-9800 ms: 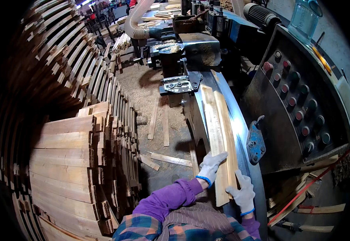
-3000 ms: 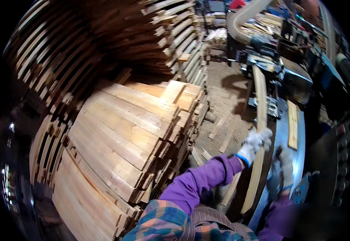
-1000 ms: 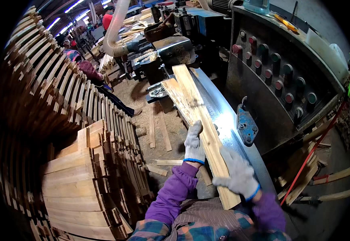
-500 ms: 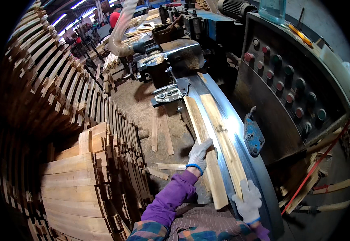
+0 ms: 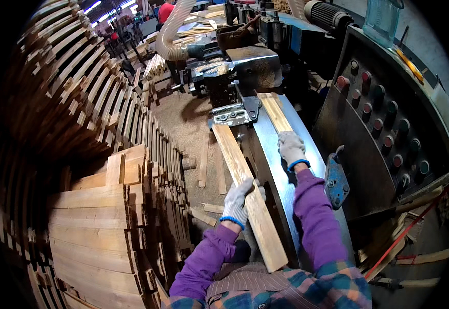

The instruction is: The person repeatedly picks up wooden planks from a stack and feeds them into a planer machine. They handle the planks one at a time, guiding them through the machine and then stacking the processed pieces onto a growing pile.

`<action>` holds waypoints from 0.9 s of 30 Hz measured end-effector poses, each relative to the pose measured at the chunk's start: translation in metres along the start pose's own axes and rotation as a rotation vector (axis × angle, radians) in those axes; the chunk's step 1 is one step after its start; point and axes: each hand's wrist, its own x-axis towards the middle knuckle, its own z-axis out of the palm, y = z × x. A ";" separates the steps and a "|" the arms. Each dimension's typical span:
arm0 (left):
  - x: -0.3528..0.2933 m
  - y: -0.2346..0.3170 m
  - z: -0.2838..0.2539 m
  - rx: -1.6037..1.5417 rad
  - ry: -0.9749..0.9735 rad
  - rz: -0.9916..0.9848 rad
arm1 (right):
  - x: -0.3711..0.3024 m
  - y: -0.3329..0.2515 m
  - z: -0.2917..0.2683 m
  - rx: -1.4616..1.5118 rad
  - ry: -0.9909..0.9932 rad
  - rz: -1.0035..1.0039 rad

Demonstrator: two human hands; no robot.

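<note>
My left hand [image 5: 241, 201], in a white glove with a blue cuff, grips a wooden board [image 5: 253, 211] from its left side. That board slants beside the metal machine bed [image 5: 321, 159], off its left edge. On the bed lies a second wooden board [image 5: 274, 110], its far end close to the machine head [image 5: 253, 67]. My right hand [image 5: 291, 147], gloved the same way, is closed over this board's near end. The fingers are bent, and part of the board is hidden beneath them. A metal guide bracket [image 5: 235, 113] stands left of the second board.
Stacked boards [image 5: 90, 221] and tall stacks of slats [image 5: 70, 82] fill the left. At right stands a control panel [image 5: 384, 123] with red and green buttons. A blue metal bracket [image 5: 336, 180] sits on the bed's right edge. A ribbed hose [image 5: 170, 36] reaches the machine.
My right hand has pushed its board forward along the bed toward the machine head. My left hand has moved left with the other board, away from over the bed.
</note>
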 end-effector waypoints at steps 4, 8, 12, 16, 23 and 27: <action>0.032 -0.002 -0.020 -0.106 0.085 0.217 | -0.083 -0.071 -0.125 0.924 -0.252 0.077; 0.035 -0.080 -0.005 0.615 0.046 0.332 | -0.205 -0.096 -0.236 0.851 -0.373 0.234; -0.007 -0.031 0.031 1.386 -0.011 0.054 | -0.308 -0.090 -0.238 0.651 -0.235 0.405; -0.024 0.154 0.010 1.737 -0.072 0.459 | -0.280 -0.109 -0.238 0.079 -0.459 0.444; -0.145 0.408 -0.170 2.426 0.373 0.710 | -0.177 -0.045 -0.099 0.231 -0.074 0.208; -0.174 0.389 -0.175 2.183 0.741 0.311 | -0.053 -0.036 -0.054 0.173 0.023 0.113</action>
